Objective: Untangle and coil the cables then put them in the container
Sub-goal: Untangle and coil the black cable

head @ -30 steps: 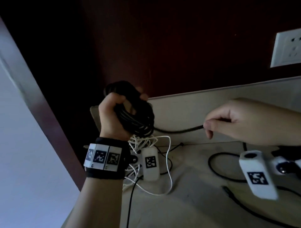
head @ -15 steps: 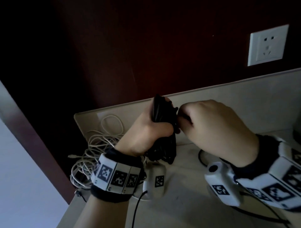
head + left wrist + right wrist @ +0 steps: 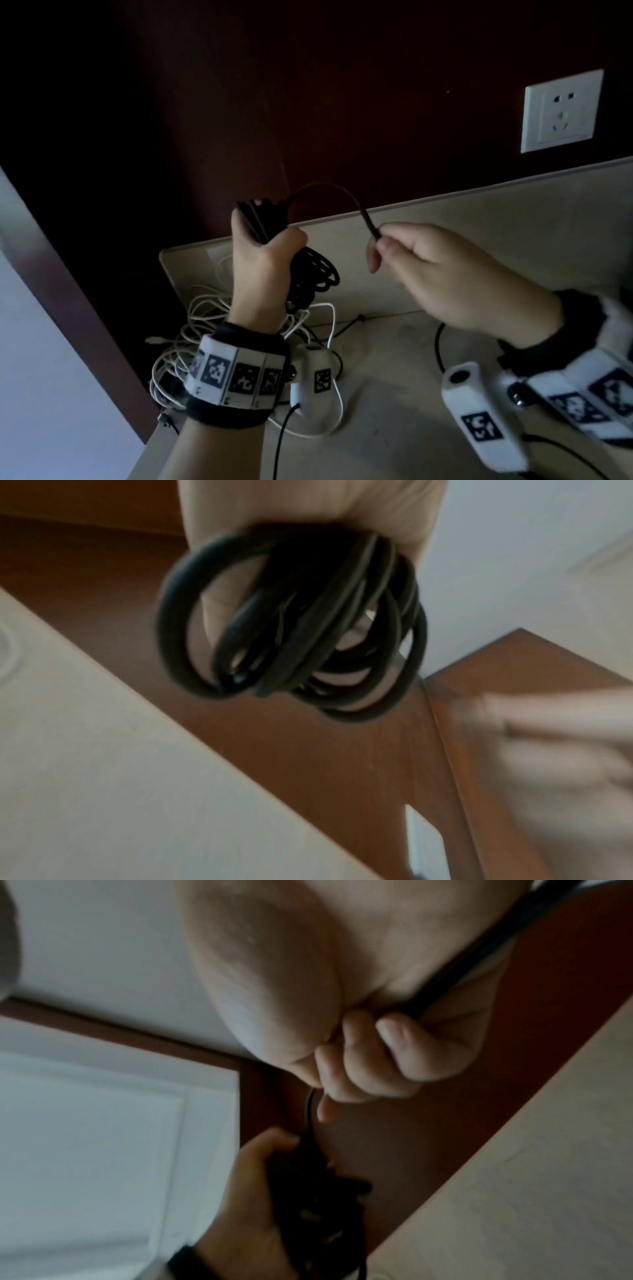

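Head view: left hand [image 3: 263, 260] fists the black cable coil [image 3: 310, 277] above the desk [image 3: 394, 428], keeping loops gathered — right hand [image 3: 442, 277] pinches the free end [image 3: 371, 228] for wrapping. Left wrist view: loops hang bunched from the grip. Right wrist view: fingers [image 3: 373, 1058] curl round the cable.

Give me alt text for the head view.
The left hand grips a coiled black cable while the right hand pinches its loose end above a beige desk. Tangled white cables lie beneath.
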The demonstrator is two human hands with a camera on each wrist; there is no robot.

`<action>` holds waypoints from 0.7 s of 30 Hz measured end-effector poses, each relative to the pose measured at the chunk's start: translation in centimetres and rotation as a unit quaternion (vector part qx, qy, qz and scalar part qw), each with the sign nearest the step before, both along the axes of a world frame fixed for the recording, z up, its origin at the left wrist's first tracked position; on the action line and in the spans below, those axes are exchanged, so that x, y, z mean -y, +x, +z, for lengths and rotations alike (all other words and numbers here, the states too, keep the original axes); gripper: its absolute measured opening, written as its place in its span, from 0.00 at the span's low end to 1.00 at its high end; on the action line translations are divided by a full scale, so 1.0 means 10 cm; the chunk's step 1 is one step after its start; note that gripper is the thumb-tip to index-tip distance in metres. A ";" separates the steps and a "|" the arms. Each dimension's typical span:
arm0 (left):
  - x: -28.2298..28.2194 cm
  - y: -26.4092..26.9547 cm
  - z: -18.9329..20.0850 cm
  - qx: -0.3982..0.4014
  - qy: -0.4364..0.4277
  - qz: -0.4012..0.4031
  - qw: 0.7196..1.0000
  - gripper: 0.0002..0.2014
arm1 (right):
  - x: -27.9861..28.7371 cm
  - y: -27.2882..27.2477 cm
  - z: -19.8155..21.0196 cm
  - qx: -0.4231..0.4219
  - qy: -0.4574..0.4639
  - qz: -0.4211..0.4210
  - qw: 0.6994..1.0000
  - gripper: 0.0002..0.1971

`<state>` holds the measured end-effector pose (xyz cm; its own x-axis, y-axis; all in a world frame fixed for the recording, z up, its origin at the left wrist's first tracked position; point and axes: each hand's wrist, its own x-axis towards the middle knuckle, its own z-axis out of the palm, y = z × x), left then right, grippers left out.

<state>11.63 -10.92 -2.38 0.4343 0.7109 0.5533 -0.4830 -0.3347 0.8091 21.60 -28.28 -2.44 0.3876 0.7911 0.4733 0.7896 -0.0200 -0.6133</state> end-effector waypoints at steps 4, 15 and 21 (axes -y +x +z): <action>0.08 0.06 -0.06 0.001 -0.022 -0.079 0.997 0.29 | -0.10 -0.22 -0.14 0.095 0.005 -0.040 0.995 0.18; 0.22 0.17 -0.18 -0.094 0.053 -0.114 0.988 0.42 | 0.06 -0.36 0.07 0.333 -0.125 -0.167 0.920 0.11; 0.30 0.20 -0.20 -0.095 0.054 -0.147 0.983 0.28 | 0.13 -0.35 0.09 0.346 -0.165 -0.167 0.909 0.09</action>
